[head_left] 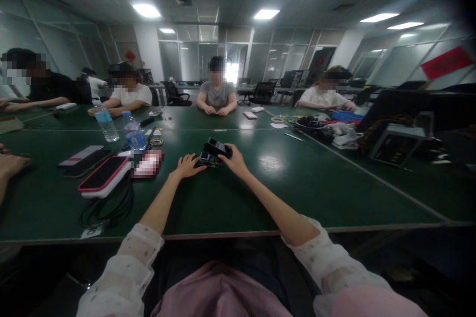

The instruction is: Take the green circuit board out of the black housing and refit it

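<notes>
My right hand (235, 161) grips a black plastic casing (216, 147) by its right end. The casing is tilted just above a small green circuit board (212, 161), partly covering it. The board carries a small screen-like square part on its left side. My left hand (187, 166) is at the board's left edge, with thumb and index finger around that corner and the other fingers spread. The fine details of the board are too small to make out.
On the green table (260, 208), left, are phones (104, 173), a pink object (148, 164), black cables (111, 208) and two water bottles (106, 121). A pen (294, 137), a cable pile (312, 124) and a metal box (397, 143) lie right. Several people sit around.
</notes>
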A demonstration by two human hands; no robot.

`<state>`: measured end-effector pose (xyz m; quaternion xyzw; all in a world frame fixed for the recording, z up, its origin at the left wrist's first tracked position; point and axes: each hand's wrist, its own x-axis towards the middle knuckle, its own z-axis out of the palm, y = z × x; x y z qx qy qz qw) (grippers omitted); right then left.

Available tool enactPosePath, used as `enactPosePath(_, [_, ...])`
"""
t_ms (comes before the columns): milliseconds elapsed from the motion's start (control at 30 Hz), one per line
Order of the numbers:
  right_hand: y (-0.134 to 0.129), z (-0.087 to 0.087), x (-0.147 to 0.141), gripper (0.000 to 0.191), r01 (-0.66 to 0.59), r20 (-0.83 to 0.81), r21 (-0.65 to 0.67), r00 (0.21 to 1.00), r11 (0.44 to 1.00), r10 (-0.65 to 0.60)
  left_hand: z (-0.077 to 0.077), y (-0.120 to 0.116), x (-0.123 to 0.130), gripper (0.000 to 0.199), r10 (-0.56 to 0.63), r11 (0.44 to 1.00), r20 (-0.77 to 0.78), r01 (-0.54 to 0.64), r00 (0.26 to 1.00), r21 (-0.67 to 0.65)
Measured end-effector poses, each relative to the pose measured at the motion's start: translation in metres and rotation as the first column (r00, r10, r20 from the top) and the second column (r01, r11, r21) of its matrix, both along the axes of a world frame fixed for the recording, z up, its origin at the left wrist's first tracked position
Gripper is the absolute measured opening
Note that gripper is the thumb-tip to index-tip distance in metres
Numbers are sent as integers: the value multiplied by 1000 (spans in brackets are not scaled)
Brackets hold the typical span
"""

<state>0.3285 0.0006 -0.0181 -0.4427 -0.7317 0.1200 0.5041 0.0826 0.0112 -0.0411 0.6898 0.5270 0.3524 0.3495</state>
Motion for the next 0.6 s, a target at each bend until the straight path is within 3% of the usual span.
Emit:
enactPosePath(233, [-2, -6, -5, 48, -97, 88, 40, 992, 994, 94, 1, 1, 0, 41, -6, 999, 63, 8, 998, -32])
enactPosePath(600, [2, -20, -7, 55, -143, 258, -113, 951, 983, 168, 4, 0, 0, 55, 19, 1000, 25, -18, 1000, -24])
